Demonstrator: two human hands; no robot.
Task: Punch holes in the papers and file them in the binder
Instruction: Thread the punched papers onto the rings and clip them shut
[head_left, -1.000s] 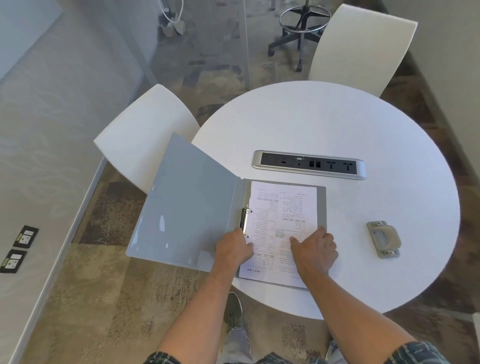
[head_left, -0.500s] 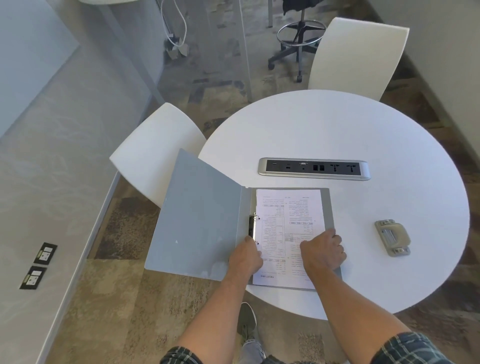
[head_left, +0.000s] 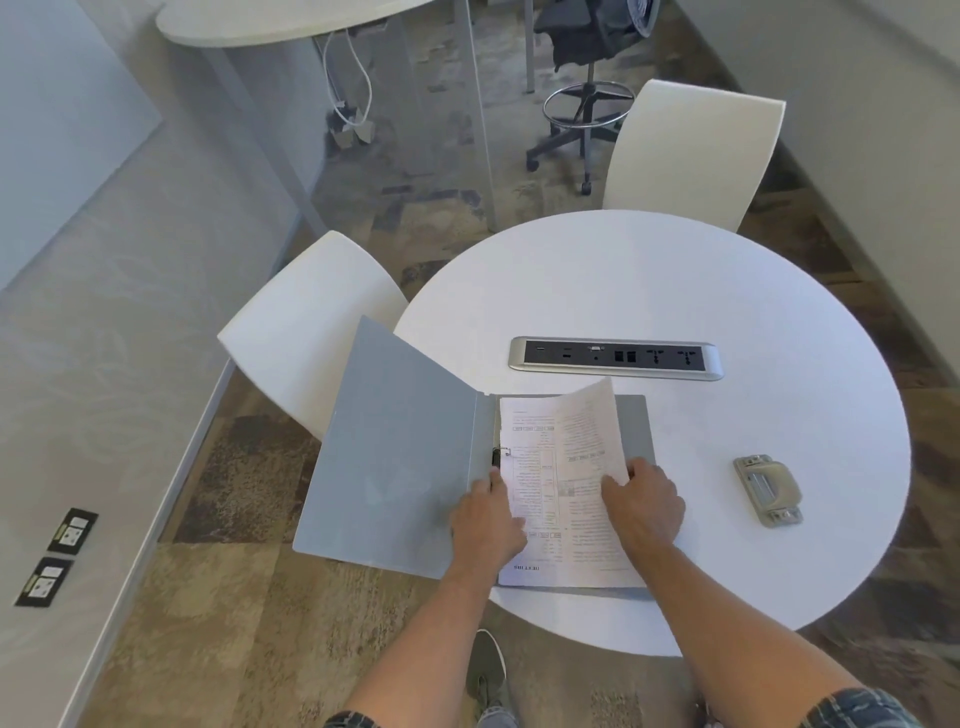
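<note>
— Where does the binder (head_left: 415, 457) lie?
— Open at the near left edge of the round table (head_left: 675, 291), its front cover hanging out past the rim on the left. The papers (head_left: 561, 467) lie in its right half, beside the rings (head_left: 500, 453).

— And the hands?
— The left hand (head_left: 488, 519) rests at the papers' left edge, near the spine. The right hand (head_left: 644, 501) is on the papers' right side, where the top sheet curls upward.

— What else is on the table?
— The hole punch (head_left: 768, 489) lies right of the binder, apart from it. A socket strip (head_left: 615, 358) is set into the table behind the binder.

— Around it?
— One chair (head_left: 306, 332) stands at the left, another chair (head_left: 696, 150) beyond the far edge.
</note>
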